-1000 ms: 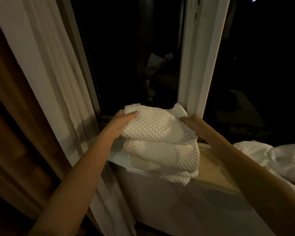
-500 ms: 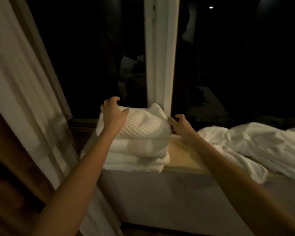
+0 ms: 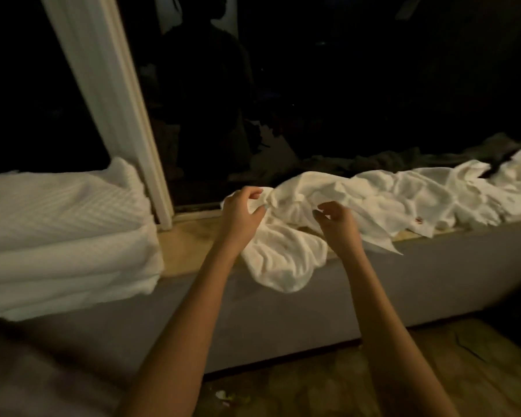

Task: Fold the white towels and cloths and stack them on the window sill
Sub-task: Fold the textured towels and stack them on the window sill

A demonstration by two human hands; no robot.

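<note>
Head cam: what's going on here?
A person is sorting white laundry on the window sill. A stack of folded towels sits at the left, by the window frame. The left hand pinches the edge of a crumpled white cloth that hangs over the sill's front. The right hand is above it with fingers curled; grip unclear. More unfolded cloths lie further right.
</note>
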